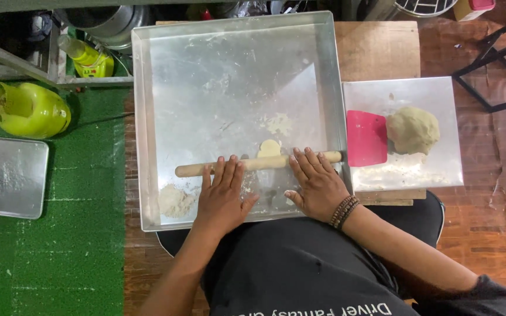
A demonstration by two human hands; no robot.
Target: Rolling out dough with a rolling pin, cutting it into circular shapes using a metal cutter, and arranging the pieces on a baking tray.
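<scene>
A: Where are the hands?

B: Both lie flat on the rolling pin [259,163], palms down, fingers spread wide, not curled round it. Left hand [222,196] presses nr the pin's left half, right hand [316,182] nr the right half, w/ a beaded bracelet [344,211] on that wrist.

A: And the pin?

B: It lies across the front part of the big metal tray [147,117], running left to right, its right tip reaching the tray's right wall. A small pale dough piece [269,148] sits just behind the pin, between the two hands (part of it seems to be under the pin, can't tell how much).

A: Anything else in the tray?

B: A flour heap [175,201] in the front left corner, just left of the left hand. Flour dusting smeared over the tray's middle.

A: Off to the right?

B: A smaller metal sheet [440,169] just beside the tray's right wall. On it a pink scraper [366,138] at the left edge and a dough ball [413,130] touching the scraper's right side.

A: Left side?

B: Green mat [77,234] w/ another small tray [13,175] near its left edge, a yellow-green plastic container [21,109] behind that, and a bottle [83,55] further back. All well apart from the hands.
</scene>
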